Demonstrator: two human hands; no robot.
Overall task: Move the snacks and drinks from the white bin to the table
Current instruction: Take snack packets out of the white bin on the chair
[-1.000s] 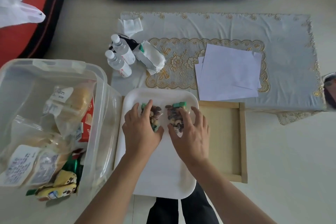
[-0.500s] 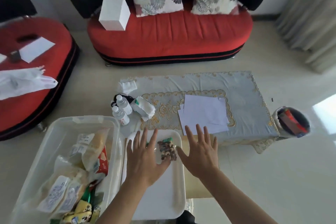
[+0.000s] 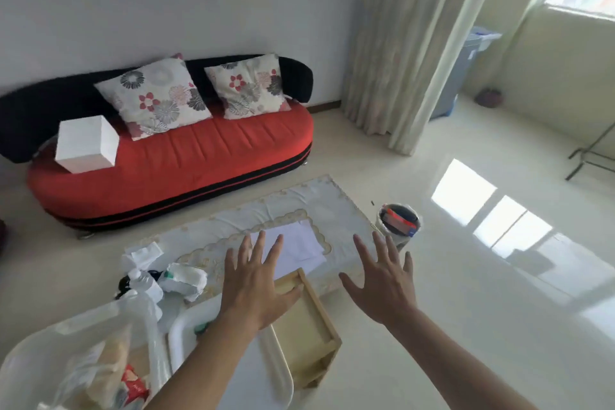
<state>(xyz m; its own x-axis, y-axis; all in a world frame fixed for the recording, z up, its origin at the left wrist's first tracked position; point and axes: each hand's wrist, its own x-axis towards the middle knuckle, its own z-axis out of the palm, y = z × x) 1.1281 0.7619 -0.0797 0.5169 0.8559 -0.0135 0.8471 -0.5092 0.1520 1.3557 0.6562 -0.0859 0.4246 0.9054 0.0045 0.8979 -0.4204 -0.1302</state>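
**White bin** (image 3: 43,339): one, translucent, at the lower left, on the floor just beside the table (image 3: 293,200).

**Snacks** (image 3: 106,366): clear bagged items inside the bin; the count cannot be told. Among them is one red packet (image 3: 133,388) with white writing too blurred to read.

**White tray** (image 3: 269,379): one, right of the bin. A small green-edged item (image 3: 201,328) lies on it, mostly hidden by the left forearm.

**Wooden tray** (image 3: 312,333): one, against the white tray's right side.

**Left hand** (image 3: 256,289): fingers straight and spread, holding nothing, raised above the wooden tray.

**Right hand** (image 3: 382,283): fingers likewise spread, holding nothing, raised near the table's right corner.

**On the table's lace-edged cloth:** a stack of white paper sheets (image 3: 299,245), one clear bottle (image 3: 144,285) plainly seen with no readable label, and white wrapped packs (image 3: 186,278).

**Floor, right of the table:** one small pail (image 3: 399,223) with red and blue contents, print illegible.

**Beyond the table:** one red sofa (image 3: 186,163) carrying two floral cushions (image 3: 156,96) and one plain white box (image 3: 86,145).
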